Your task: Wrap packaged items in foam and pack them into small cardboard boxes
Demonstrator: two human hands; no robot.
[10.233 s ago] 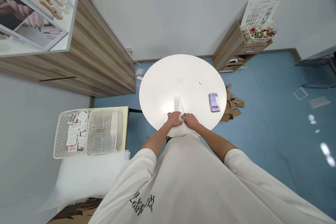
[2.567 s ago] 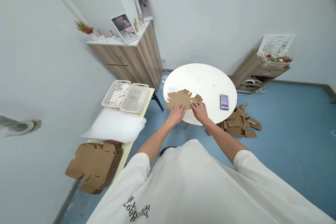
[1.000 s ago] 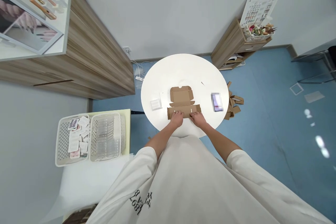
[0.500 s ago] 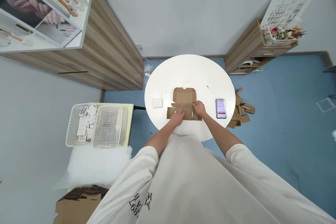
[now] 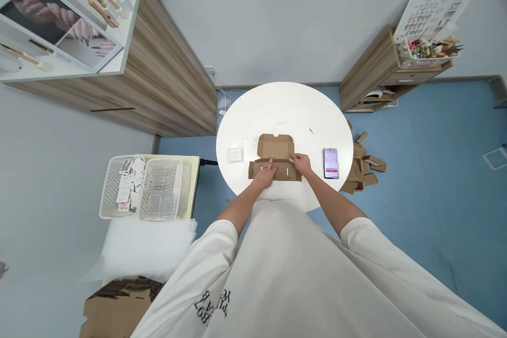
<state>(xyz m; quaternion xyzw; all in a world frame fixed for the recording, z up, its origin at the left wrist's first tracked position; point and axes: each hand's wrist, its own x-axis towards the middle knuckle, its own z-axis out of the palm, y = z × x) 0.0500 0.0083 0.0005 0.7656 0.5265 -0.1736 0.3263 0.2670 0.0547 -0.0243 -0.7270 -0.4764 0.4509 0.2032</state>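
Observation:
A brown die-cut cardboard box blank [image 5: 276,148] lies partly folded on the round white table [image 5: 285,105]. My left hand [image 5: 266,172] rests on its near flap, one finger stretched out and pressing on the card. My right hand [image 5: 302,163] pinches the blank's right side flap between its fingers. A small white square packet [image 5: 235,155] lies just left of the blank.
A phone [image 5: 331,162] lies on the table to the right. Cardboard scraps [image 5: 362,166] litter the blue floor beyond it. Two white baskets [image 5: 146,195] stand on a side table at left, with foam sheets [image 5: 142,248] and stacked cardboard [image 5: 119,309] nearer me.
The flat blank came onto the table and was folded along its near edge. In the last half second my right hand stayed at the right flap and my left slid slightly forward.

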